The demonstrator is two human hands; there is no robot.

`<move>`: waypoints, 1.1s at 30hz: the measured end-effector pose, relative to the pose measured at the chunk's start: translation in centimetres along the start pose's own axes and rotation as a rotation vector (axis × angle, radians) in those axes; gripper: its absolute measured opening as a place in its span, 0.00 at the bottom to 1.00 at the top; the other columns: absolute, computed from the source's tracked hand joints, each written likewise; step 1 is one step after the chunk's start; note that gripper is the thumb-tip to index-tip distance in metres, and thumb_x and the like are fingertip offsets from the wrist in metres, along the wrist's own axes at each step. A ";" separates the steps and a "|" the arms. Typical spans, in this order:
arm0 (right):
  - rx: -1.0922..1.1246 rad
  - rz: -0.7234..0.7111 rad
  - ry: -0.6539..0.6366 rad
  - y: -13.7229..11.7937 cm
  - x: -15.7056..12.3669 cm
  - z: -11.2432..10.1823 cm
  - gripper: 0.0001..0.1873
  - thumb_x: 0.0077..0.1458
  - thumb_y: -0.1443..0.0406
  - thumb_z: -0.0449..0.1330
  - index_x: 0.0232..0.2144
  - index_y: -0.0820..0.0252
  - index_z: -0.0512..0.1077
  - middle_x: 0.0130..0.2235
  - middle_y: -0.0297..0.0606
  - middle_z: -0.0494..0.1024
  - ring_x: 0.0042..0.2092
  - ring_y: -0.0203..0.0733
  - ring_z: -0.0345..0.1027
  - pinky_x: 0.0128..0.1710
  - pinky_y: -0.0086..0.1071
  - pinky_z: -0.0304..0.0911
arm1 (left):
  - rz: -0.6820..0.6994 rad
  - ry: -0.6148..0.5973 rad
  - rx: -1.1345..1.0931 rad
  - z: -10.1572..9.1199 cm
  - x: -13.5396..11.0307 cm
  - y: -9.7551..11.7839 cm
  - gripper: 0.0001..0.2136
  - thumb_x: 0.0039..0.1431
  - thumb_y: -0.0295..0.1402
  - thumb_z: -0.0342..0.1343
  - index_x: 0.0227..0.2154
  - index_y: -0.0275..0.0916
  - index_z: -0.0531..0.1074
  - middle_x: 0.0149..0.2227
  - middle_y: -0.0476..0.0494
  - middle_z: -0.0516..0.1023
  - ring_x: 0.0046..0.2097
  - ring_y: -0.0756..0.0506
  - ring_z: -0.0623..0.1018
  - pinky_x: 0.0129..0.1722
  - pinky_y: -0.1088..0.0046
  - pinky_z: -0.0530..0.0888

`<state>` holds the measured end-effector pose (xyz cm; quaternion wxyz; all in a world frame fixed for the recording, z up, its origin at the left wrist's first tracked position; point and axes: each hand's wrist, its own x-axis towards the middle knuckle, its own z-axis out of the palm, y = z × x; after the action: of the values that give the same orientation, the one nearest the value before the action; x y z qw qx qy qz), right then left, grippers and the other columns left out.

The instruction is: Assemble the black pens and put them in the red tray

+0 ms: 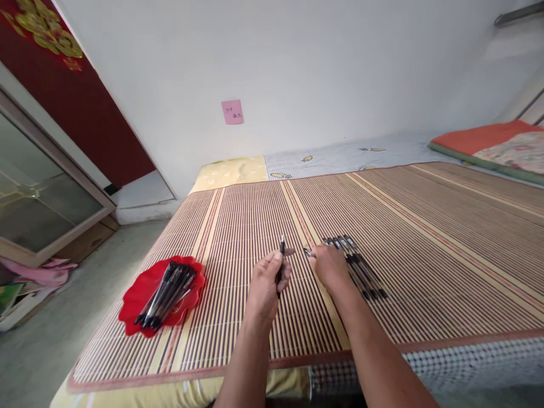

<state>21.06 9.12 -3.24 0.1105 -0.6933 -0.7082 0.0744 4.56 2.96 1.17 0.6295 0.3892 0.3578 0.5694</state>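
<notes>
My left hand (267, 283) is closed around a black pen (281, 256), held upright with its tip pointing away from me. My right hand (328, 266) pinches a small dark piece, seemingly a pen cap (307, 252), just right of that pen's tip. Both hands hover over a striped bamboo mat (255, 215). A row of several black pens (357, 265) lies on the mat right beside my right hand, partly hidden by it. A red scalloped plate (136, 294) at the left holds several more black pens (168, 293).
The mat covers a bed with a patterned sheet (340, 156) by a white wall. A pink sticky note (232, 111) is on the wall. A folded orange quilt (493, 141) lies far right. A glass-fronted cabinet (38, 192) and floor clutter stand at left.
</notes>
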 end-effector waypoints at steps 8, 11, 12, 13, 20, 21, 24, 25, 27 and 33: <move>0.348 -0.035 0.044 -0.4 0.1 0.4 0.08 0.52 0.74 0.61 0.36 0.62 0.77 0.39 0.44 0.82 0.39 0.43 0.75 0.37 0.31 0.61 | 0.026 -0.043 0.035 -0.3 0.1 -0.7 0.12 0.64 0.41 0.60 0.34 0.37 0.69 0.23 0.54 0.71 0.19 0.57 0.59 0.19 0.80 0.55; 0.775 -0.048 0.112 -0.3 0.3 -1.0 0.04 0.54 0.66 0.62 0.34 0.61 0.75 0.36 0.40 0.81 0.36 0.42 0.74 0.38 0.33 0.65 | 0.038 -0.056 0.057 -0.2 0.2 -0.7 0.12 0.63 0.40 0.61 0.32 0.38 0.67 0.22 0.54 0.71 0.19 0.57 0.59 0.19 0.80 0.54; 0.957 -0.041 0.144 -0.3 0.2 -1.5 0.07 0.54 0.63 0.64 0.34 0.60 0.75 0.35 0.39 0.80 0.35 0.42 0.74 0.37 0.34 0.65 | 0.041 -0.060 0.065 -0.2 0.2 -0.7 0.13 0.63 0.41 0.61 0.32 0.38 0.66 0.22 0.55 0.71 0.18 0.57 0.58 0.19 0.80 0.54; 1.131 -0.030 0.175 -0.4 0.1 -2.1 0.09 0.53 0.60 0.65 0.34 0.60 0.74 0.33 0.38 0.80 0.35 0.42 0.74 0.37 0.34 0.66 | 0.042 -0.063 0.075 -0.1 0.2 -0.7 0.13 0.62 0.41 0.61 0.31 0.39 0.66 0.21 0.55 0.71 0.18 0.57 0.58 0.19 0.80 0.53; 1.633 -0.054 0.277 -1.0 -1.2 -5.0 0.14 0.51 0.55 0.70 0.34 0.57 0.76 0.34 0.36 0.80 0.36 0.38 0.73 0.36 0.31 0.67 | 0.026 -0.095 0.161 0.3 0.2 -1.1 0.16 0.59 0.45 0.62 0.30 0.40 0.64 0.20 0.56 0.70 0.18 0.57 0.58 0.20 0.79 0.54; 1.640 -0.068 0.273 -1.0 -1.3 -5.2 0.14 0.51 0.55 0.70 0.34 0.57 0.76 0.34 0.36 0.80 0.36 0.38 0.73 0.36 0.31 0.67 | 0.028 -0.093 0.166 0.4 0.2 -1.1 0.16 0.59 0.46 0.62 0.30 0.40 0.64 0.20 0.56 0.70 0.18 0.57 0.58 0.21 0.79 0.55; 1.623 -0.125 0.219 -0.9 -1.5 -5.3 0.13 0.52 0.56 0.70 0.35 0.57 0.77 0.36 0.36 0.80 0.37 0.38 0.73 0.37 0.31 0.67 | 0.031 -0.093 0.186 0.5 0.2 -1.1 0.16 0.58 0.46 0.62 0.29 0.40 0.63 0.20 0.56 0.71 0.18 0.57 0.58 0.21 0.79 0.55; 1.609 -0.145 0.196 -0.8 -1.6 -5.3 0.13 0.53 0.56 0.70 0.35 0.57 0.77 0.36 0.36 0.80 0.37 0.38 0.73 0.38 0.32 0.67 | 0.029 -0.094 0.192 0.5 0.2 -1.1 0.16 0.58 0.45 0.62 0.30 0.40 0.63 0.20 0.55 0.71 0.18 0.57 0.58 0.21 0.79 0.56; 1.572 -0.176 0.145 -0.8 -1.7 -5.4 0.13 0.53 0.56 0.70 0.37 0.58 0.78 0.36 0.36 0.80 0.37 0.38 0.73 0.39 0.33 0.67 | 0.028 -0.094 0.199 0.5 0.2 -1.2 0.15 0.59 0.44 0.61 0.30 0.40 0.63 0.20 0.56 0.71 0.18 0.56 0.58 0.21 0.78 0.56; 1.456 -0.240 0.003 -1.2 -2.4 -6.3 0.13 0.53 0.57 0.69 0.35 0.59 0.77 0.34 0.35 0.78 0.35 0.38 0.71 0.40 0.34 0.67 | 0.016 -0.108 0.190 0.5 0.1 -1.2 0.11 0.61 0.39 0.59 0.31 0.40 0.64 0.20 0.56 0.70 0.19 0.56 0.59 0.21 0.79 0.56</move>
<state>21.57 6.37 3.01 0.5510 -0.3622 -0.5504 0.5121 5.51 2.96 0.31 0.6038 0.4801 0.3725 0.5160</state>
